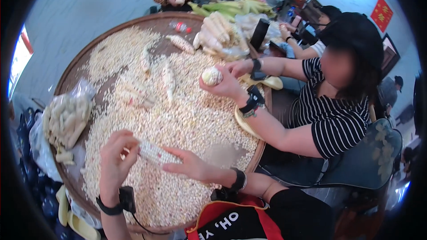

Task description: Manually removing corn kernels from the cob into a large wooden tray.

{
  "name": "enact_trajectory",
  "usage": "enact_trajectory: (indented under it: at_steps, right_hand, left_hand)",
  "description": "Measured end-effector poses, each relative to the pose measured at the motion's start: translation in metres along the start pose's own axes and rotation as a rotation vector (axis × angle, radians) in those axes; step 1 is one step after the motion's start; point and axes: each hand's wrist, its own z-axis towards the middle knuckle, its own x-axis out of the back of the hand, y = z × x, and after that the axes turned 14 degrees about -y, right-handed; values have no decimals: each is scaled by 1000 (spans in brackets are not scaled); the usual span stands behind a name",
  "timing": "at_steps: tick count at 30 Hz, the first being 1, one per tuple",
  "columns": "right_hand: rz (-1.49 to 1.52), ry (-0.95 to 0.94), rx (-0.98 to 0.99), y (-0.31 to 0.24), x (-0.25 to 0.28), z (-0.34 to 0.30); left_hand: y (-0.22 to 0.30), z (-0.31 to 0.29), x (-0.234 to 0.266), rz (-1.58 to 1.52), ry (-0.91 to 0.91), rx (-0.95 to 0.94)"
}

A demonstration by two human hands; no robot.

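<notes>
Over the heap of loose corn kernels (187, 124) I hold a corn cob (156, 154) with pale kernels still on it. My right hand (191, 165) grips its right end, thumb on top, palm below. Curled fingers of my left hand (118, 153) meet its left end, with a gap showing between thumb and forefinger. Whether those fingertips press on the kernels is hard to make out. Both wrists wear black bands, and a small black box sits on the left one. Several more cobs, among them a whitish cob (168, 81), lie on the kernels beyond my hands.
The round brown table has a raised rim (100, 40). A bag of bare cobs (69, 120) stands at its left edge, a red-capped bottle (180, 27) and piled cobs (218, 33) at the back. On my right a person in stripes holds an ear of corn (211, 76); others sit farther off.
</notes>
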Motion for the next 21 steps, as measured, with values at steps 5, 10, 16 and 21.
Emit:
enact_trajectory:
  at_steps: [5, 10, 16, 21]
  right_hand:
    - [31, 8, -66, 14, -2, 5]
    - [182, -32, -241, 6, 0, 17]
    - [-330, -61, 135, 47, 13, 36]
    - [97, -167, -301, 12, 8, 37]
  left_hand:
    - [-15, -3, -13, 98, 96, -118]
    - [-28, -6, 3, 303, 79, -223]
    - [-47, -14, 11, 500, 36, -302]
    - [-58, -14, 15, 498, 16, -282]
